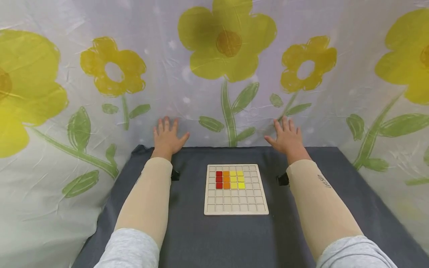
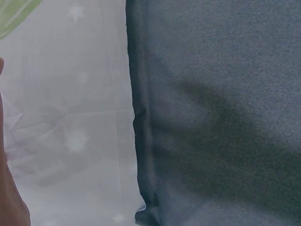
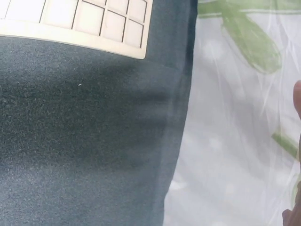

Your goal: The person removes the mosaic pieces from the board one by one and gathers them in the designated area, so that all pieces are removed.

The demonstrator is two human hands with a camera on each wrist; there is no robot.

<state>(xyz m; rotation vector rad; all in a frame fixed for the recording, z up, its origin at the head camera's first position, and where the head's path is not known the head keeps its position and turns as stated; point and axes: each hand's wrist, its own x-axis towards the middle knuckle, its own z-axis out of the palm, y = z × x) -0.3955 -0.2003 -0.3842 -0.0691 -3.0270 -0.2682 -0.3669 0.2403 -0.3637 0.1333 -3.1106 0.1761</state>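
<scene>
Grid board (image 1: 236,199) untouched; left hand (image 1: 166,139) and right hand (image 1: 287,139) stretched beyond it, splayed, empty.

Head view looks forward-down over the bench (image 1: 221,238); closer wrist views face its edge (image 2: 141,94); head and right share the board (image 1: 235,201).

We have our left arm (image 1: 145,195) and right arm (image 1: 321,197) stretched forward, well apart, each slanting slightly inward. Our left hand (image 1: 166,140) and right hand (image 1: 288,139) show their backs, fingers (image 1: 166,124) straight and spread, thumbs (image 1: 184,138) angled toward each other.
</scene>
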